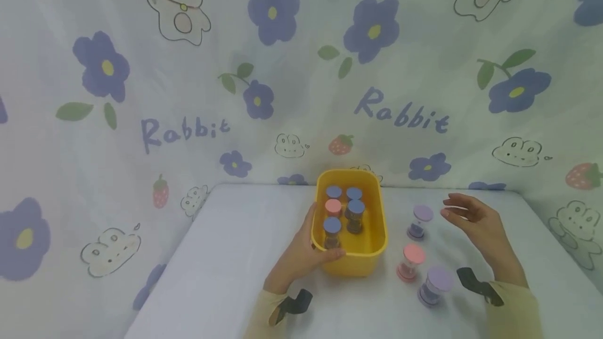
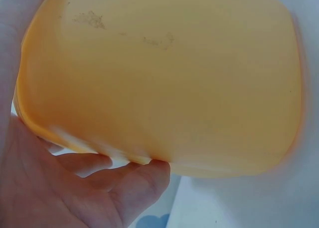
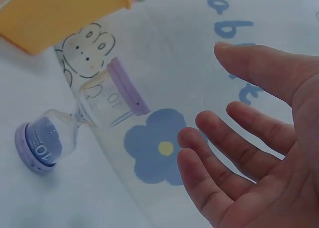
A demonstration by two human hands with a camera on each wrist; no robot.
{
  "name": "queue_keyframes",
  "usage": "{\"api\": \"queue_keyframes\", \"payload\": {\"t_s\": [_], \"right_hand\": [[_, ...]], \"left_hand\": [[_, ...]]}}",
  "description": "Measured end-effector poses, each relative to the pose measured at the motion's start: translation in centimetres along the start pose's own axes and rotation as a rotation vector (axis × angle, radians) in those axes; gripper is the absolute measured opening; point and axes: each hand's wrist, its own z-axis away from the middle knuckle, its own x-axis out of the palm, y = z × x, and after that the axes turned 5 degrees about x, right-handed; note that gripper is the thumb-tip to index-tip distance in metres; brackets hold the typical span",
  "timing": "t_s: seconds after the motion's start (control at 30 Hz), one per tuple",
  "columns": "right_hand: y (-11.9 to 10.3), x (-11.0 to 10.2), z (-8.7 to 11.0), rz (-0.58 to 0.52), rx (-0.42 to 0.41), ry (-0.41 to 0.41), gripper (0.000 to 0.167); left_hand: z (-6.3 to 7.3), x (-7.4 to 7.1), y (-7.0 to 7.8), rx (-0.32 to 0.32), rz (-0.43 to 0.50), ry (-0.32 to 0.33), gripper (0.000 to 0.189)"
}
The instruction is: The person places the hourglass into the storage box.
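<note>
My left hand (image 1: 306, 247) grips the yellow bin (image 1: 350, 266) at its left side and near rim, thumb over the front edge. In the left wrist view its fingers (image 2: 142, 185) lie along the bin's wall. Inside stand several small hourglasses with blue caps, such as one blue hourglass (image 1: 355, 216), plus a pink-capped hourglass (image 1: 333, 207). My right hand (image 1: 480, 224) hovers with fingers apart and nothing in them. Just left of it stands a purple-capped hourglass (image 1: 420, 222), marked 10 in the right wrist view, its sand in the lower bulb.
Right of the bin, nearer me, stand a pink hourglass (image 1: 411, 263) and a second purple hourglass (image 1: 434, 286). The white table (image 1: 202, 276) ends at the back against a hanging cloth (image 1: 301, 93) printed with rabbits, flowers and strawberries.
</note>
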Motion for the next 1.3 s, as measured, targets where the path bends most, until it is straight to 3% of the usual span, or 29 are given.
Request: {"api": "queue_keyframes", "payload": {"t_s": [0.23,0.77,1.3], "right_hand": [[0.5,0.0,-0.2,-0.003,0.011,-0.026,0.046],[0.9,1.1,-1.3,0.050,0.020,-0.134,0.057],[1.6,2.2,-1.2,0.136,0.174,-0.219,0.074]], "left_hand": [[-0.4,0.1,-0.2,0.045,0.015,-0.016,0.117],[-0.5,-0.5,0.3,0.072,-0.001,0.005,0.116],[-0.3,0.0,-0.1,0.061,-0.001,-0.014,0.117]]}}
